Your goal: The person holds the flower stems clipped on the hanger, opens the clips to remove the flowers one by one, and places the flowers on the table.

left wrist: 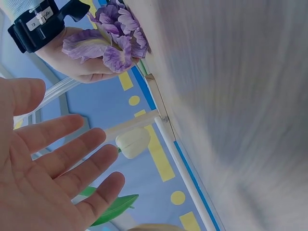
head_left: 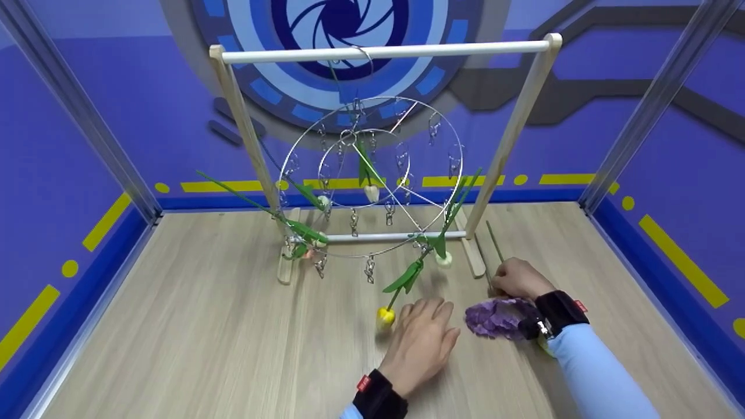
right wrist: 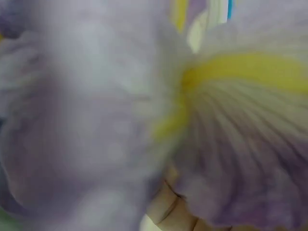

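Observation:
My right hand (head_left: 521, 279) grips the thin green stem (head_left: 495, 241) of a purple iris-like artificial flower (head_left: 495, 319) low over the tabletop. The ruffled petals hang by my right wrist and, with yellow streaks, fill most of the right wrist view, hiding much of the hand. Palm down, my left hand (head_left: 422, 343) is beside a yellow tulip (head_left: 385, 317) with its fingers extended and holds nothing. The left wrist view shows that palm with the fingers spread. White tulips (head_left: 371, 193) and the yellow one hang upside down from a round metal clip hanger (head_left: 461, 163).
A wooden rack (head_left: 384, 52) carries the hanger by its hook on the top bar. Several metal clips (head_left: 370, 269) dangle from the rings. Blue patterned walls (head_left: 687, 233) surround the wooden table (head_left: 192, 326) on three sides.

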